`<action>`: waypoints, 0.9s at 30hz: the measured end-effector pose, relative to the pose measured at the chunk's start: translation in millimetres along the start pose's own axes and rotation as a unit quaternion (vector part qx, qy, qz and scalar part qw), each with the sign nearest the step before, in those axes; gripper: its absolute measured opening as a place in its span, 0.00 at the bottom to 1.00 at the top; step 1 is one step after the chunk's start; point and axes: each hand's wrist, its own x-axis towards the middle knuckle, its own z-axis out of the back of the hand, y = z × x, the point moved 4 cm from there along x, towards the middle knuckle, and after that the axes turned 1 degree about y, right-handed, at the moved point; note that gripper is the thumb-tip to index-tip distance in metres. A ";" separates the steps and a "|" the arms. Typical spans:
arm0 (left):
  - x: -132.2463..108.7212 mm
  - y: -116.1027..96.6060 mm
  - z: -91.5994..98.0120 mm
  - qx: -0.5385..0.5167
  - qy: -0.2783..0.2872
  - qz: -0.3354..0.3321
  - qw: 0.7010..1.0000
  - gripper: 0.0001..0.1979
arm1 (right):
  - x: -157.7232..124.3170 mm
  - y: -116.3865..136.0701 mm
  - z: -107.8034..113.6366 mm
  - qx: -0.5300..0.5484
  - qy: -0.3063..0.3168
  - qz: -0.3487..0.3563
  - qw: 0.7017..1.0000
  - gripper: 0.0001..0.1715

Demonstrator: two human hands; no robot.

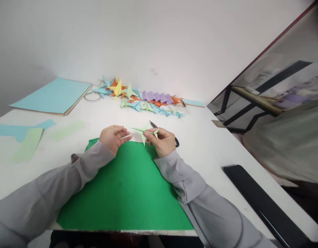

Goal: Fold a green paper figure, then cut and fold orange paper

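A pale green folded paper crane point(141, 131) with pointed tips is pinched between the thumb and fingers of my right hand point(163, 142). My left hand point(112, 137) hovers just left of it, fingers apart and holding nothing. Both hands are over the far edge of a large green sheet point(125, 186) on the table. Partly hidden behind my right hand lies a black-handled tool point(177, 142), perhaps scissors; its middle is covered.
Along the wall lie folded paper pieces point(146, 106) in several colours and a pleated purple strip point(157, 97). At left are stacked coloured sheets point(52, 96), a wire ring point(92, 96) and blue and green scraps point(28, 143). A long black object point(262, 203) lies at right.
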 end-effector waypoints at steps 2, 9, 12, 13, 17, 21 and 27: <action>-9.5 8.7 -4.7 0.053 0.026 0.035 0.998 0.08 | -0.9 1.1 0.0 -0.008 -0.015 0.020 1.000 0.09; -36.2 31.1 -16.1 0.151 0.107 0.166 0.969 0.03 | -5.8 7.3 -3.9 -0.044 -0.017 0.046 0.998 0.08; -35.8 31.2 -17.0 0.147 0.110 0.167 0.969 0.05 | -8.1 8.9 -6.4 -0.059 0.004 0.044 0.997 0.08; -35.3 31.6 -17.1 0.145 0.110 0.168 0.969 0.05 | -8.9 9.3 -7.0 -0.060 0.009 0.042 0.997 0.08; -34.1 33.3 -16.8 0.139 0.103 0.156 0.973 0.05 | -10.8 8.5 -8.3 -0.020 0.016 0.009 1.000 0.08; -34.9 33.0 -16.2 0.142 0.101 0.136 0.975 0.04 | -8.5 5.0 -6.4 0.009 0.001 -0.022 1.000 0.09; -36.0 31.1 -15.8 0.147 0.107 0.122 0.976 0.03 | -5.4 2.1 -4.2 0.037 -0.015 -0.032 0.999 0.11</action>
